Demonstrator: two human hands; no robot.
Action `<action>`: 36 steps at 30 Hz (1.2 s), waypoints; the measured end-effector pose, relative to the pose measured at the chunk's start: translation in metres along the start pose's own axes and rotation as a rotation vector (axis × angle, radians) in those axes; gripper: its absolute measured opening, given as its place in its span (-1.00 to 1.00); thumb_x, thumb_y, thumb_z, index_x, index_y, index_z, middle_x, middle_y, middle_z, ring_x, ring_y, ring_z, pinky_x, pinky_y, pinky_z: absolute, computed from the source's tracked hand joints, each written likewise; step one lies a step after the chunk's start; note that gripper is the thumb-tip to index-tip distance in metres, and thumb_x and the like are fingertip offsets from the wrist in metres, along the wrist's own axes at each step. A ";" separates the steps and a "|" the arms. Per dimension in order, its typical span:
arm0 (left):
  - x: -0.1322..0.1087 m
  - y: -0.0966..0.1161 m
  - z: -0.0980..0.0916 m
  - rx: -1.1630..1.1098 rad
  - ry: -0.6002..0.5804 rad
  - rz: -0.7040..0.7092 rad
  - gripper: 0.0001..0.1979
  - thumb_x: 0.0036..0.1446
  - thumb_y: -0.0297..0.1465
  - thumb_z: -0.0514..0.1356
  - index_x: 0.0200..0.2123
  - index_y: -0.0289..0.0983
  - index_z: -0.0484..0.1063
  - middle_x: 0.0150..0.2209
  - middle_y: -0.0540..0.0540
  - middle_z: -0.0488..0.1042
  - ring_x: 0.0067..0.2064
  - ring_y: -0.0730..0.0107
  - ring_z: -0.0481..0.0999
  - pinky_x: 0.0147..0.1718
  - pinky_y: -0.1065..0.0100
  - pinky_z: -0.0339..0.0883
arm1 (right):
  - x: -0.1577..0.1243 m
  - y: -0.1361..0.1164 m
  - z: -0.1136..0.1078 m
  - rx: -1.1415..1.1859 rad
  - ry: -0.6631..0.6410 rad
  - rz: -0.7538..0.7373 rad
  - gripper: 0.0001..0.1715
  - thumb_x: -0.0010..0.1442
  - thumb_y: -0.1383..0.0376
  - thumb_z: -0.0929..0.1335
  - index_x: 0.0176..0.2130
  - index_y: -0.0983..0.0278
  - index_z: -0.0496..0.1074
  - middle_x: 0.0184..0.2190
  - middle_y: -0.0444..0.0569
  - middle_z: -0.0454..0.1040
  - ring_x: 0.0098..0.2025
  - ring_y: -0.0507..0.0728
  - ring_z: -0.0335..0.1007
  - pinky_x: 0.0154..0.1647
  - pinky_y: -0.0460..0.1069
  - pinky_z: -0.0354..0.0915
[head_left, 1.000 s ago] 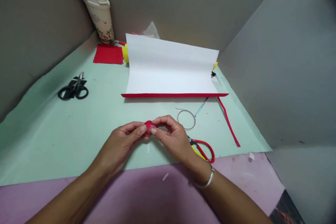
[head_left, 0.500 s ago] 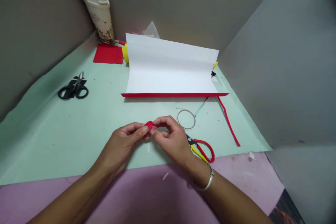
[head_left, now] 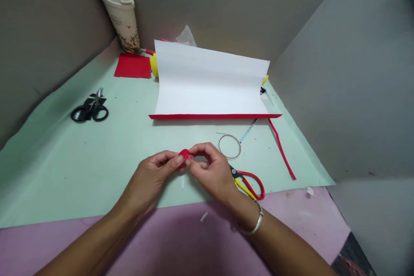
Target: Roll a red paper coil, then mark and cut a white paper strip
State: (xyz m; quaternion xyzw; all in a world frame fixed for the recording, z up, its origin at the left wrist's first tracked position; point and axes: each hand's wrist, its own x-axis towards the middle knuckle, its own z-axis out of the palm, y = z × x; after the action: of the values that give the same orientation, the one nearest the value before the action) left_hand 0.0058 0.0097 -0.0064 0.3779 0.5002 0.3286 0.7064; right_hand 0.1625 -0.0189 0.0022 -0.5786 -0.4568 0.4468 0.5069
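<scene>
Turned very slightly, the red dotted piece (head_left: 185, 154), with the white sheet (head_left: 211, 82) at its one o'clock, sits pinched by the fingertips of left hand (head_left: 147, 177) and right hand (head_left: 213, 174), and could, I'd say, crumple if squeezed unevenly.

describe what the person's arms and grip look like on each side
The left grip and the right grip are bare human hands, no gloves or rings to be seen. No sleeves show on the left forearm or the right forearm. A slim, silver-coloured bangle sits at the right wrist; none shows on the left.
</scene>
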 end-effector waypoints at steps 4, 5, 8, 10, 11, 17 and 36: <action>0.000 0.000 0.001 0.018 0.011 -0.003 -0.69 0.01 -0.10 0.45 -0.37 -0.21 0.60 -0.41 0.01 0.59 -0.40 0.45 0.48 -0.40 0.44 0.35 | 0.000 0.001 0.000 0.005 -0.004 0.007 -0.77 -0.02 0.29 0.45 -0.26 0.21 0.50 -0.21 -0.08 0.50 -0.25 0.08 0.54 -0.25 -0.02 0.58; 0.000 0.000 0.000 0.022 0.013 -0.004 -0.69 0.01 -0.09 0.45 -0.37 -0.22 0.60 -0.41 0.01 0.58 -0.40 0.45 0.48 -0.41 0.45 0.35 | 0.000 0.001 0.000 0.004 -0.006 0.009 -0.77 -0.02 0.29 0.45 -0.26 0.21 0.50 -0.21 -0.08 0.50 -0.25 0.08 0.54 -0.25 -0.02 0.58; -0.001 -0.001 -0.001 0.036 0.015 0.002 -0.69 0.02 -0.08 0.44 -0.37 -0.21 0.60 -0.42 0.03 0.59 -0.40 0.47 0.48 -0.42 0.46 0.35 | 0.001 0.001 0.000 -0.004 -0.007 0.011 -0.77 -0.01 0.28 0.45 -0.26 0.21 0.50 -0.21 -0.08 0.49 -0.20 0.10 0.54 -0.23 -0.01 0.57; -0.001 -0.001 -0.001 0.059 0.020 0.009 -0.68 0.02 -0.07 0.43 -0.36 -0.20 0.60 -0.42 0.04 0.58 -0.41 0.47 0.48 -0.42 0.47 0.35 | 0.001 0.000 0.000 -0.004 -0.006 0.015 -0.77 -0.01 0.27 0.45 -0.26 0.21 0.50 -0.21 -0.08 0.49 -0.18 0.11 0.54 -0.23 -0.01 0.56; -0.001 -0.001 -0.002 0.073 0.025 0.013 -0.68 0.02 -0.06 0.43 -0.36 -0.19 0.60 -0.42 0.04 0.58 -0.41 0.47 0.47 -0.43 0.47 0.35 | 0.001 0.000 0.000 -0.002 -0.008 0.019 -0.77 -0.01 0.27 0.45 -0.26 0.21 0.50 -0.21 -0.08 0.50 -0.17 0.11 0.54 -0.23 -0.01 0.56; -0.003 0.001 -0.001 0.140 0.049 0.018 -0.67 0.02 -0.04 0.42 -0.36 -0.18 0.61 -0.44 0.04 0.58 -0.44 0.47 0.47 -0.47 0.48 0.34 | 0.000 -0.002 0.000 -0.017 -0.004 0.046 -0.77 -0.05 0.28 0.43 -0.29 0.20 0.48 -0.22 -0.08 0.49 -0.16 0.13 0.53 -0.24 0.00 0.55; -0.001 -0.003 -0.001 0.091 0.003 0.004 -0.67 0.03 -0.05 0.42 -0.36 -0.19 0.59 -0.42 0.04 0.59 -0.42 0.47 0.49 -0.41 0.47 0.34 | 0.000 -0.009 -0.001 -0.082 -0.005 0.072 -0.77 -0.07 0.27 0.39 -0.30 0.23 0.45 -0.23 -0.06 0.51 -0.28 0.09 0.52 -0.39 -0.06 0.50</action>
State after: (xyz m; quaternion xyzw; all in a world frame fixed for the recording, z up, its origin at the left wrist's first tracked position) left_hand 0.0047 0.0076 -0.0089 0.4101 0.5148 0.3076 0.6871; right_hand 0.1630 -0.0189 0.0111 -0.6137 -0.4549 0.4470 0.4653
